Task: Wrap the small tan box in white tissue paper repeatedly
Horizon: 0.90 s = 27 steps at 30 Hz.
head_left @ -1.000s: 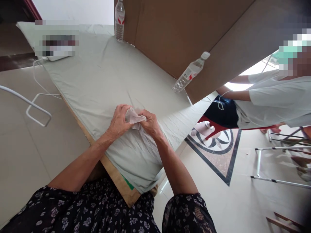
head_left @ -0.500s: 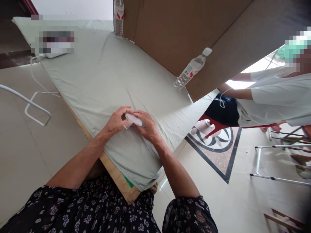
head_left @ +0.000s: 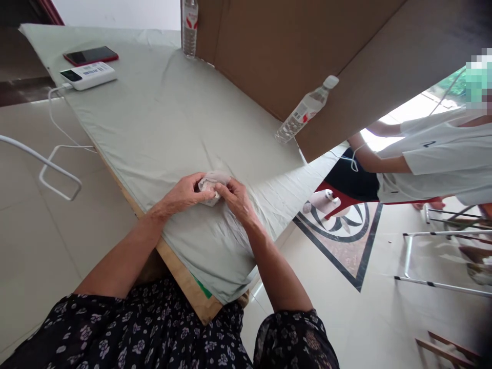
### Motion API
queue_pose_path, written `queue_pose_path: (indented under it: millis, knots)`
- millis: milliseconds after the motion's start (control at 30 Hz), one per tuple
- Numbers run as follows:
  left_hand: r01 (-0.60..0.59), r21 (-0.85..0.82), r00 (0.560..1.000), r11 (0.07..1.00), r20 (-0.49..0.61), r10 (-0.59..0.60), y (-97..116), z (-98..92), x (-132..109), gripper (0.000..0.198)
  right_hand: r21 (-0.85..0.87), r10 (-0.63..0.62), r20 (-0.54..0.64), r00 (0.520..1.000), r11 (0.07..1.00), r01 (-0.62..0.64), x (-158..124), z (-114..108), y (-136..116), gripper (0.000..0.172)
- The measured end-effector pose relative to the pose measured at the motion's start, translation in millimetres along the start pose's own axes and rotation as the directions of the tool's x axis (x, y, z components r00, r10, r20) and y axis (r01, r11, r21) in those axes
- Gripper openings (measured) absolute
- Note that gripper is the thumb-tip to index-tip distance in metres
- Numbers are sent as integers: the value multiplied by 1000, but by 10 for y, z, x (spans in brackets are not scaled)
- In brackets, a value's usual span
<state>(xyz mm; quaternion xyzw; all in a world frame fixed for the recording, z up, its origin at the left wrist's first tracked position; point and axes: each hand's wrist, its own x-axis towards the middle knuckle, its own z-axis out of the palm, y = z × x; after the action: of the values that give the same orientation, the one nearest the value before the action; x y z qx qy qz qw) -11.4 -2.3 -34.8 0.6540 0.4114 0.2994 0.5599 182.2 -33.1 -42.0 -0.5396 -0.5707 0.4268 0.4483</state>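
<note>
Between both hands is a small, crumpled, whitish, see-through bundle (head_left: pixel 213 180) that looks like thin plastic; what it is exactly I cannot make out. My left hand (head_left: pixel 189 191) grips its left side, thumb lying across the front. From the right, my right hand (head_left: pixel 236 199) pinches the bundle with thumb and fingers, the two thumbs almost meeting. Both hands are just over the pale green cloth (head_left: pixel 154 128) on the table, near its front corner. Part of the bundle is hidden behind the fingers.
A large cardboard sheet (head_left: pixel 261 51) stands on the table, with one water bottle (head_left: pixel 190 31) upright and another bottle (head_left: pixel 307 110) slanted against it. At the far left lie a phone (head_left: pixel 91 55) and a white power bank (head_left: pixel 90 75) with a cable. A person in a white shirt (head_left: pixel 446 159) sits right.
My hands have turned the bundle so more of its front shows. Both thumbs have come round onto its near side. The co-worker's arms have shifted slightly.
</note>
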Motion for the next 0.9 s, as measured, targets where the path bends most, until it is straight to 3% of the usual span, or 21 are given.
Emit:
queue_pose_path:
  millis: [167, 233, 333, 500, 633, 767, 900]
  knots:
    - [-14, -82, 1000, 997, -8, 14, -28, 48, 16, 68, -206, -125, -292, 948, 976, 65, -150, -99, 80, 36]
    - [-25, -90, 1000, 996, -5, 25, -29, 53, 15, 72, -279, -176, -269, 947, 955, 98, -211, -123, 111, 35]
    - [-39, -74, 999, 997, 6, 39, -32, 42, 11, 75, -310, -202, -129, 971, 938, 154, -223, -106, 158, 40]
    - [-60, -2, 997, 998, 55, 61, -50, 1, 1, 79, -321, -242, 24, 970, 917, 237, -63, -38, 212, 50]
    - [-85, 27, 995, 996, 51, 83, -42, -10, 0, 75, -304, -265, 111, 958, 908, 286, 14, 7, 226, 47]
    - [-75, 6, 996, 997, 41, 74, -16, 2, 3, 70, -287, -253, -53, 966, 930, 228, -31, 78, 240, 39]
    - [-46, -58, 997, 997, 52, 49, -12, 14, 6, 68, -146, -199, -175, 964, 974, 174, -75, 64, 223, 47]
